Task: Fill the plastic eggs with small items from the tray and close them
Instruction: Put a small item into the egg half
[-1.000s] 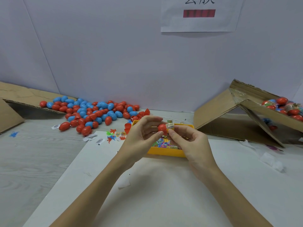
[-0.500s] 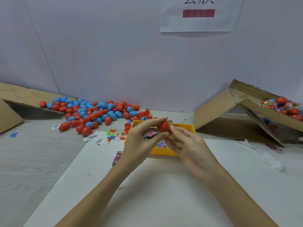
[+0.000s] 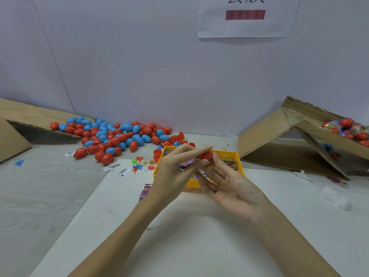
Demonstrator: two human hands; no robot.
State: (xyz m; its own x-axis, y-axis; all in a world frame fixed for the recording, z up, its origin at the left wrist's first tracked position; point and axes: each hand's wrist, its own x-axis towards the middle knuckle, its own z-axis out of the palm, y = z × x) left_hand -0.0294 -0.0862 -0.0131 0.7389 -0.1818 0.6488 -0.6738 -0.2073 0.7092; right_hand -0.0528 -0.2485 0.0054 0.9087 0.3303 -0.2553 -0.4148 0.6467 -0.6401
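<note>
Left hand: the left hand point(image 3: 175, 166) is raised over the tray, its index finger and thumb pinching a small red plastic egg point(image 3: 206, 155).
Right hand: the right hand point(image 3: 225, 182) lies palm up just beside the left one, fingers loosely spread; its thumb tip touches the egg's right side, and a small printed wrapper point(image 3: 211, 164) sits between its fingers just under the egg. Whether it pinches that wrapper I cannot tell.
Egg: held in the air above the tray's far half, between the two hands.
Tray: a shallow yellow plastic tray point(image 3: 240, 162) on a white sheet point(image 3: 199, 236) on the table, holding colourful little packets point(image 3: 229, 161).
Supply: a heap of red and blue plastic eggs point(image 3: 115, 136) spreads over the grey wood-look table point(image 3: 36, 196) at the far left, spilling from a flattened cardboard flap point(image 3: 30, 116).
Right side: a tipped cardboard box point(image 3: 279, 140) holds more eggs point(image 3: 347, 128), some with printed bands.
Loose bits: small plastic figures point(image 3: 139, 165) and paper tags point(image 3: 111, 166) lie left of the tray.
</note>
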